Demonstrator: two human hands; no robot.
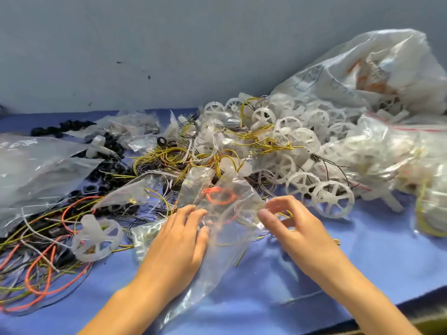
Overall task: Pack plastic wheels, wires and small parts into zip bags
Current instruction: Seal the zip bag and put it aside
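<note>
On the blue cloth (pixel 326 274), centre foreground, a clear zip bag (pixel 225 240) is lying crumpled between both hands, an orange wire coil (pixel 219 196) showing through its film. The left hand (pixel 179 243) is resting on the bag's left side, fingers nearly straight and flat on the plastic; its thumb is hidden under the palm. The right hand (pixel 297 228) is hovering at the bag's right corner, fingers curled, thumb opposed. Blur is smearing the tips, so I cannot tell whether it is pinching the film, the yellow strand behind it, or nothing.

Behind the bag, yellow wires (pixel 169 153) are tangling into a heap of white wheels (pixel 302 139); one loose wheel (pixel 96 238) is sitting apart at left. Black small parts (pixel 101 182) are lying half-buried under wires and film. Orange wires (pixel 41 274) are running off the left edge. At right, a stuffed bag (pixel 399 146) is being cut off by the frame — wheels inside, count unreadable. The printing on the big sack (pixel 375 68) above it is illegible.
</note>
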